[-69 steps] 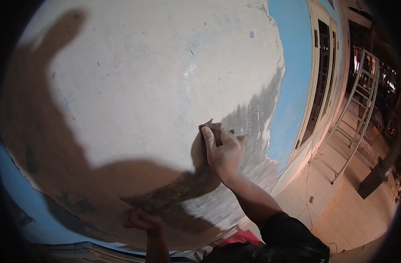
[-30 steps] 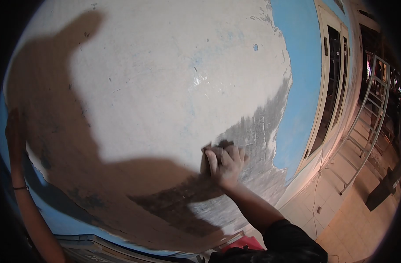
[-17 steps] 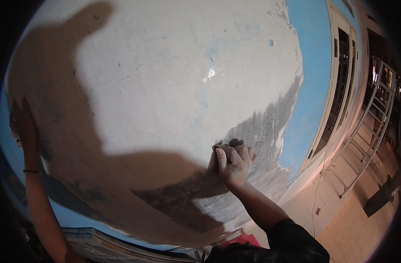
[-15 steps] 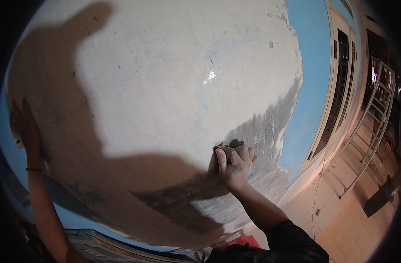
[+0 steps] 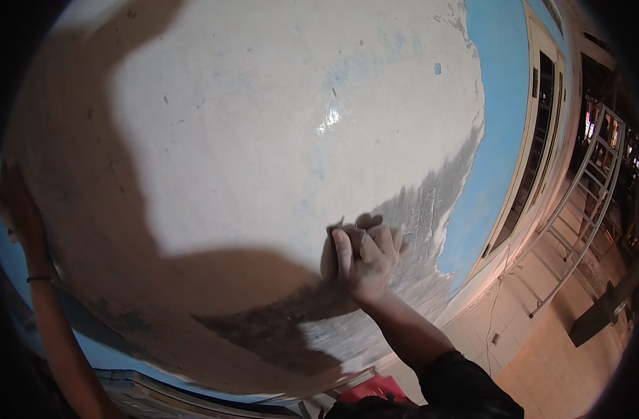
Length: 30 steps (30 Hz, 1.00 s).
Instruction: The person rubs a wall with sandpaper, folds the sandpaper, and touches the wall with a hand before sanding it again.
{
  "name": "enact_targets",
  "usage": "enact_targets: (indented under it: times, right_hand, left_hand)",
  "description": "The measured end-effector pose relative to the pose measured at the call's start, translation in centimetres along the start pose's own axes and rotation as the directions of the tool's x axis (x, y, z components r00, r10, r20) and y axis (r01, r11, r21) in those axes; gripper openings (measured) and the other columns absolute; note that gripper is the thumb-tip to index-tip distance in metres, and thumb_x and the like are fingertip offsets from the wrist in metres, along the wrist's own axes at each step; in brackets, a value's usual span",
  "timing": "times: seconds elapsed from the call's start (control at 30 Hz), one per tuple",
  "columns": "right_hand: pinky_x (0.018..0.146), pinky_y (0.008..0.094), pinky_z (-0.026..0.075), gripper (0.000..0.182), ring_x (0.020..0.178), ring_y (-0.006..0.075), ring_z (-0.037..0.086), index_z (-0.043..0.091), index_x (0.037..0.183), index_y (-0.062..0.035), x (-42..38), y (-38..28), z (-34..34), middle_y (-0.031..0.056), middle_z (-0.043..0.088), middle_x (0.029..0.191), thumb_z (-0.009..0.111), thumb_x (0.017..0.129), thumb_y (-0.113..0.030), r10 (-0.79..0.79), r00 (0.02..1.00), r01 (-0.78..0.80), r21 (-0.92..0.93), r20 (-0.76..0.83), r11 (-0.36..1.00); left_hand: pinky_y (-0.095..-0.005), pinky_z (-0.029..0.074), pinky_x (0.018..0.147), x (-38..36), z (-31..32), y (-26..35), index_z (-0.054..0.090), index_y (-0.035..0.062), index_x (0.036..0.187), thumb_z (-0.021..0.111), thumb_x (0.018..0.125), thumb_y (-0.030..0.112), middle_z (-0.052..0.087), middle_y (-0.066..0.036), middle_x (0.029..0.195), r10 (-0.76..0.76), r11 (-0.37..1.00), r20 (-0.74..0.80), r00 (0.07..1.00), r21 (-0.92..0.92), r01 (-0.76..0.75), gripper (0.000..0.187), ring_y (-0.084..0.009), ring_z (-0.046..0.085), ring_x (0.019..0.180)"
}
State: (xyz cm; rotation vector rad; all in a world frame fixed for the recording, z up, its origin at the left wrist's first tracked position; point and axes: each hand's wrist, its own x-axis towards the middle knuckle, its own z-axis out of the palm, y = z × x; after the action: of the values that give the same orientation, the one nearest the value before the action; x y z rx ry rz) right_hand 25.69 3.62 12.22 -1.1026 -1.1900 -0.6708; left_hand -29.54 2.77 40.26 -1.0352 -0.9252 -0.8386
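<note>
A large patch of wall (image 5: 222, 140), whitish and scuffed, fills most of the view. Against its lower right part, my right hand (image 5: 370, 260) is closed on a folded piece of sandpaper (image 5: 337, 234), pressing it to the surface; a corner of the sheet sticks up by the thumb. Dust coats the fingers. Around this hand the wall is darker and grey, with streaks. At the far left, my left hand (image 5: 20, 209) lies against the wall in shadow with its fingers extended upward, a dark band on its wrist.
Blue paint (image 5: 500, 91) borders the pale patch on the right, beside a window frame (image 5: 525, 174). Farther right, a metal ladder (image 5: 583, 202) leans over the tiled floor (image 5: 466, 342). Something red (image 5: 375, 390) shows at the bottom. My shadow covers the wall's left and lower parts.
My right hand and the sandpaper have shifted slightly left and up on the wall. The view has moved a little, and my left hand now appears lower and nearer the left edge.
</note>
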Motion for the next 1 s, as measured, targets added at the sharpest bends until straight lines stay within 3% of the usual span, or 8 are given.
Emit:
enact_targets:
  times: [0.2,0.4,0.5,0.57,0.7,0.8,1.0]
  right_hand:
    - [0.067,0.0337,0.026,0.013,0.066,0.0160,0.044,0.062,0.067,-0.0198,-3.7,0.9,0.0,-0.0037,0.048,0.069,0.069,0.073,-0.029,0.038,0.999,-0.038,0.016,-0.011,0.999]
    - [0.066,0.0343,0.026,0.021,0.065,0.0158,0.045,0.056,0.059,-0.0186,1.2,-0.1,0.7,-0.0028,0.050,0.068,0.069,0.073,-0.030,0.077,0.994,-0.078,-0.015,-0.080,0.997]
    - [0.065,0.0340,0.025,0.023,0.063,0.0161,0.044,0.056,0.059,-0.0178,-1.3,0.2,0.7,-0.0027,0.049,0.067,0.069,0.073,-0.030,0.003,0.996,-0.005,-0.025,-0.085,1.000]
    - [0.065,0.0337,0.025,0.021,0.063,0.0163,0.044,0.057,0.060,-0.0173,-3.7,0.4,0.3,-0.0027,0.049,0.066,0.070,0.072,-0.030,0.032,0.999,-0.032,0.011,-0.026,0.999]
    - [0.065,0.0332,0.026,0.015,0.062,0.0159,0.043,0.063,0.067,-0.0178,-1.9,0.3,0.4,-0.0035,0.048,0.065,0.071,0.071,-0.030,-0.039,0.998,0.039,0.004,-0.043,0.999]
    - [0.070,0.0337,0.029,0.009,0.069,0.0181,0.047,0.068,0.075,-0.0132,-0.6,-0.4,-0.1,-0.0001,0.053,0.070,0.069,0.073,-0.022,0.057,0.996,-0.060,0.035,0.072,0.998]
    - [0.063,0.0328,0.025,0.012,0.062,0.0152,0.044,0.063,0.067,-0.0174,-4.3,0.5,0.2,-0.0037,0.047,0.065,0.071,0.071,-0.025,0.062,0.998,-0.063,0.065,0.025,0.996]
  left_hand:
    - [-0.0354,0.029,0.104,-0.3,0.8,-0.4,0.042,0.0064,0.130,0.031,0.097,0.027,0.042,-0.013,0.133,-0.029,0.998,-0.043,0.999,0.052,0.031,0.040,-0.0254,0.040,0.122]
    - [-0.0356,0.028,0.104,0.1,0.2,-0.1,0.039,0.0053,0.131,0.029,0.098,0.029,0.041,-0.014,0.133,-0.035,0.997,-0.065,0.997,0.061,0.039,0.043,-0.0260,0.038,0.123]
    - [-0.0361,0.027,0.104,0.3,0.3,0.0,0.038,0.0049,0.132,0.028,0.098,0.031,0.040,-0.015,0.133,-0.028,0.995,-0.066,0.997,0.090,0.034,0.044,-0.0267,0.037,0.123]
    - [-0.0360,0.027,0.104,0.2,0.3,0.6,0.037,0.0052,0.133,0.028,0.098,0.031,0.040,-0.015,0.134,-0.054,0.995,-0.072,0.996,0.077,0.059,0.044,-0.0266,0.037,0.123]
    - [-0.0360,0.026,0.104,0.6,-0.3,1.8,0.035,0.0059,0.134,0.028,0.098,0.031,0.039,-0.014,0.134,-0.087,0.994,-0.080,0.993,0.064,0.092,0.045,-0.0264,0.036,0.124]
    - [-0.0360,0.027,0.104,0.4,-0.3,1.5,0.036,0.0056,0.133,0.029,0.097,0.031,0.040,-0.014,0.133,-0.076,0.994,-0.075,0.994,0.069,0.082,0.045,-0.0266,0.037,0.123]
    - [-0.0360,0.028,0.102,0.1,-0.2,0.7,0.038,0.0049,0.132,0.030,0.097,0.031,0.042,-0.015,0.132,-0.059,0.994,-0.066,0.996,0.083,0.064,0.044,-0.0269,0.039,0.121]
